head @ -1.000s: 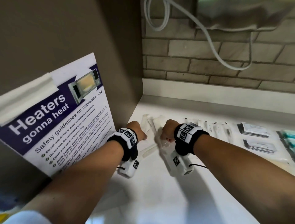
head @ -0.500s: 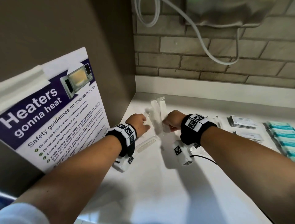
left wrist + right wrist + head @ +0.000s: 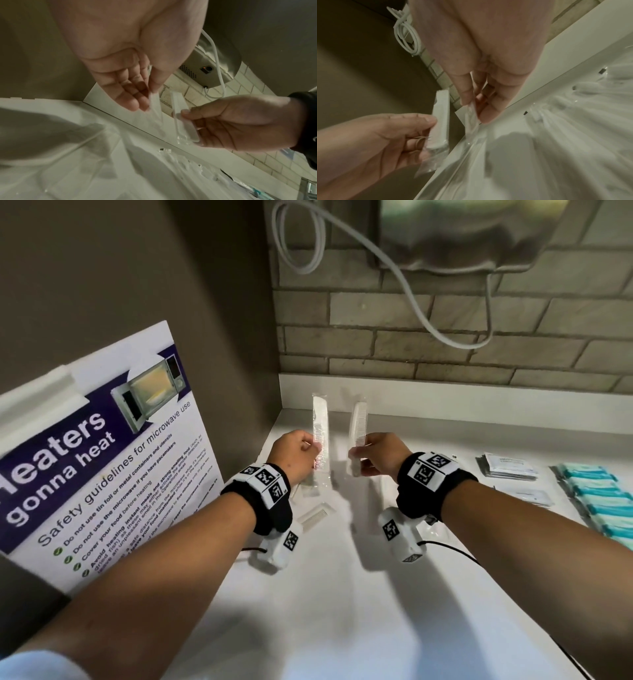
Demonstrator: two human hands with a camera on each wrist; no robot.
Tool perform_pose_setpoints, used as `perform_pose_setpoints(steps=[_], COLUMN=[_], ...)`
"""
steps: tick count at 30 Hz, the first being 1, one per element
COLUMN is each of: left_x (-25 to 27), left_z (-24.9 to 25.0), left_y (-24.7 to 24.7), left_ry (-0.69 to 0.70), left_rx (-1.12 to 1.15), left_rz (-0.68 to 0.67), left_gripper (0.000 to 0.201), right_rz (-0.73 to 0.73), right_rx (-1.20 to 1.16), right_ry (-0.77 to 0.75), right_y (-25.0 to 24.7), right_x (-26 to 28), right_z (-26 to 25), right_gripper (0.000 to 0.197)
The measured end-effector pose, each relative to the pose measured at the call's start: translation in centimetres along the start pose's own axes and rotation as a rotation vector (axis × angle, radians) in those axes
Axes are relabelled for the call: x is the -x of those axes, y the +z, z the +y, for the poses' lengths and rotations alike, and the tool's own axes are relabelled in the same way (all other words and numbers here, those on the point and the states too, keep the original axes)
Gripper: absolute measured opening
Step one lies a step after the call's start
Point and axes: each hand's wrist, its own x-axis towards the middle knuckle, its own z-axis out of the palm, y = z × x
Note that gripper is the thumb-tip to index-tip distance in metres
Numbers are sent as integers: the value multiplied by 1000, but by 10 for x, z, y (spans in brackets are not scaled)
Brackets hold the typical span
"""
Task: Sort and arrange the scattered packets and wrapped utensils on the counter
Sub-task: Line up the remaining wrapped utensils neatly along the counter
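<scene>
Each hand holds one white comb in a clear wrapper, upright above the white counter near the back left corner. My left hand pinches the lower end of the left wrapped comb between thumb and fingers; this comb shows again in the right wrist view. My right hand pinches the right wrapped comb, seen too as the comb in the left wrist view. Another wrapped comb lies flat on the counter below my left wrist.
A microwave safety poster leans on the left wall. Stacked white packets and a row of teal packets lie at the right. Clear-wrapped utensils lie along the back. A cable hangs on the brick wall.
Both hands have risen off the counter, each lifting a wrapped comb upright, and have drawn the two combs a little apart.
</scene>
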Motion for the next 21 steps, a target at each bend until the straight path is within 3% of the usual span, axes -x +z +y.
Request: perform_pose_setpoints(steps=[4,7,11,15,18,21], left_x=[-1,-3,-6,-13,-21,-27], left_z=[1,9,21,24,24,18], left_y=[0,2,2,-1,-1,2], left_ry=[40,76,39,94,110,109], left_rx=[41,99,279,265,169,68], left_rz=[-40,-3,-64,-34,9,-15], left_gripper=[43,17,13,13,11,17], right_rz=[22,110,206,162,74,23], right_rx=[-1,95,379,566,723,803], right_ry=[5,-31,-149,-139,-90,-24], right_y=[-4,-2,7,21,35,47], right_x=[0,1,5,11,10,10], right_z=[-3,-2,-1,2,7,14], right_gripper=[18,23,30,28,10,22])
